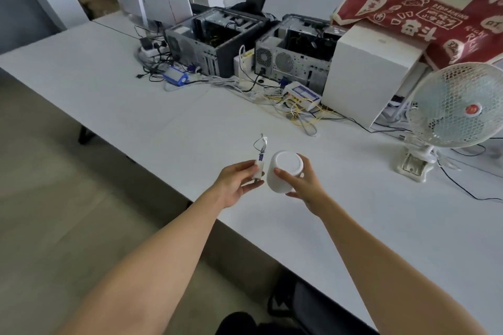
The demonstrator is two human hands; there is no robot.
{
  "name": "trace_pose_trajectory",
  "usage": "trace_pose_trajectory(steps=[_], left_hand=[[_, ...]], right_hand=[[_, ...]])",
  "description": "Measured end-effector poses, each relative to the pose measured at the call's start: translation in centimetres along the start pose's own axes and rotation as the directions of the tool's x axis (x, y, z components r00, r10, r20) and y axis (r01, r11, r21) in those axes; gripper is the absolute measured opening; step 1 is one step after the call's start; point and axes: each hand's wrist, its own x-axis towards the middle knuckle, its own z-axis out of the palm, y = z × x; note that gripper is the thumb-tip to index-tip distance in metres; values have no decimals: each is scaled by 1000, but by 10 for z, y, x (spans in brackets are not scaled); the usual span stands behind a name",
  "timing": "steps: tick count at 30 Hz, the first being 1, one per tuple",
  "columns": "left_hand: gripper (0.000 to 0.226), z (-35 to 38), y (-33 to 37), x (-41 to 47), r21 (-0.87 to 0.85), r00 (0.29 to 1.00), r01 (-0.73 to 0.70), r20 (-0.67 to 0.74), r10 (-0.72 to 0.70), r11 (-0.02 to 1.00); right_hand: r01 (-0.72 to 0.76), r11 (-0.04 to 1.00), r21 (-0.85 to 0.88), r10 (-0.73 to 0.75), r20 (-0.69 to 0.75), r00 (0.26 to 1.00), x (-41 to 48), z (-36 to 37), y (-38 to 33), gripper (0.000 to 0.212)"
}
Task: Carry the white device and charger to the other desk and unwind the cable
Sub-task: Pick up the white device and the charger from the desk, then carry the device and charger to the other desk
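The white device [283, 170] is a rounded cylinder, held tilted above the white desk [136, 106] by my right hand [304, 185], whose fingers wrap its side. My left hand [234, 182] pinches the small white charger [258, 170] just left of the device. A short coiled bundle of cable [261, 144] sticks up from the charger with a blue connector at its base. Both hands hover over the desk's near edge, almost touching each other.
Two open computer cases [215, 41] [294, 57] with tangled cables stand at the back of the desk. A white box [364, 76] and a red printed bag [424, 0] sit at the right. A white clip fan [451, 111] stands right. Floor lies to the left.
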Motion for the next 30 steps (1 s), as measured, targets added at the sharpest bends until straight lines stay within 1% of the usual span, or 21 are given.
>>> trace_pose_trajectory(steps=[8, 13, 17, 22, 26, 30], left_hand=[[30, -63, 21, -17, -95, 994, -71, -92, 63, 993], [31, -111, 41, -29, -125, 985, -119, -142, 101, 985], [29, -151, 55, -41, -136, 976, -165, -168, 141, 977], [29, -193, 69, -58, -159, 955, -222, -235, 182, 962], [21, -221, 75, -72, -194, 939, -267, -271, 210, 944], [20, -247, 81, -82, -210, 919, -311, -316, 237, 927]], right_hand=[[16, 997, -79, -6, 125, 992, 19, 67, -12, 64], [41, 995, -87, -23, 194, 981, 28, 120, -20, 58], [59, 994, -90, -35, 252, 967, 32, 163, -27, 58], [81, 991, -110, -42, 320, 946, 35, 213, -33, 60], [101, 987, -129, -45, 379, 924, 34, 248, -37, 57], [124, 983, -133, -54, 439, 897, 34, 279, -44, 57]])
